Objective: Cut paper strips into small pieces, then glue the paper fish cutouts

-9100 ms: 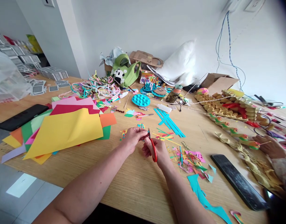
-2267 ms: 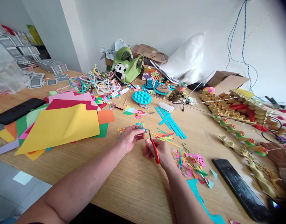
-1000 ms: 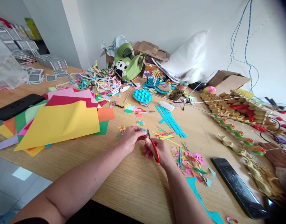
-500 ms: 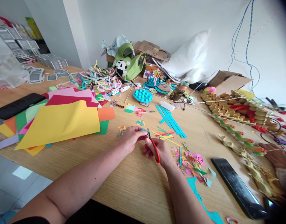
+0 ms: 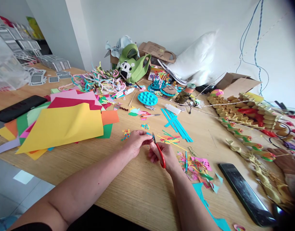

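Observation:
Red-handled scissors (image 5: 160, 154) are gripped in my right hand (image 5: 167, 157), blades pointing up and away from me. My left hand (image 5: 137, 141) pinches a small piece of blue paper (image 5: 149, 133) right at the scissor blades. Beyond my left hand lie a small heap of blue and yellow paper bits (image 5: 144, 126) and a cluster of coloured paper dots (image 5: 125, 134). Thin coloured paper strips (image 5: 170, 138) rest just past my right hand, and long blue strips (image 5: 177, 125) lie farther back.
A stack of coloured paper (image 5: 63, 128) covers the left side. Paper scraps (image 5: 194, 168) and a phone (image 5: 246, 192) lie to the right. Farther back are a blue round craft piece (image 5: 147, 98), a jar (image 5: 185, 93) and a green panda bag (image 5: 134, 69). Another person's hand (image 5: 282, 160) is at the right edge.
Almost nothing differs. Both hands, the blue paper and the scissors hold nearly the same place; the view has shifted very slightly.

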{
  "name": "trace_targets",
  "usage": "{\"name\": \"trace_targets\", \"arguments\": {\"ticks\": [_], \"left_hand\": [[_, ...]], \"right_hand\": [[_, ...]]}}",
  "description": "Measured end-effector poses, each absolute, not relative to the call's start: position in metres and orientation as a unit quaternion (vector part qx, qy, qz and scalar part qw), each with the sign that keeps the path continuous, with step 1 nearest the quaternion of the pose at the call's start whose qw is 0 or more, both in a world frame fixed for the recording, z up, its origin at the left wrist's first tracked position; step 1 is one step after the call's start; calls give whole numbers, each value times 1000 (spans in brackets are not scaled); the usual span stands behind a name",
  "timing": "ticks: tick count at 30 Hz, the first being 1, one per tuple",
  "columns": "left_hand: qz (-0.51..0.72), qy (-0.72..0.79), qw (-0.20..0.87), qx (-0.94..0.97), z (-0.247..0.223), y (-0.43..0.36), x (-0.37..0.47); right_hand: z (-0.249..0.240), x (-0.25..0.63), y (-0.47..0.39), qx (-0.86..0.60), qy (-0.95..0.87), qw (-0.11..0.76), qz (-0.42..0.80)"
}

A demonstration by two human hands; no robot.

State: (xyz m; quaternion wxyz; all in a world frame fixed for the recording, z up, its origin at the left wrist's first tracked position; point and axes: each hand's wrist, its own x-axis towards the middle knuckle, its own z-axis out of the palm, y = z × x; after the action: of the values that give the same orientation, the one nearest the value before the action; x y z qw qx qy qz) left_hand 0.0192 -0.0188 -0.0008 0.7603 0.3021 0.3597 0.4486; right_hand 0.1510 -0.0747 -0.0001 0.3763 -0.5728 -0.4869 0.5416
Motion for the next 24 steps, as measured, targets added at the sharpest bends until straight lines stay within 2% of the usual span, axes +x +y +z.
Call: {"name": "trace_targets", "arguments": {"ticks": [16,24], "left_hand": [[443,359,763,304,0,-19,19],[402,370,769,331,0,-20,18]], "right_hand": [[-1,151,-73,-582,-486,376,533],[0,152,-74,-582,-491,380,525]]}}
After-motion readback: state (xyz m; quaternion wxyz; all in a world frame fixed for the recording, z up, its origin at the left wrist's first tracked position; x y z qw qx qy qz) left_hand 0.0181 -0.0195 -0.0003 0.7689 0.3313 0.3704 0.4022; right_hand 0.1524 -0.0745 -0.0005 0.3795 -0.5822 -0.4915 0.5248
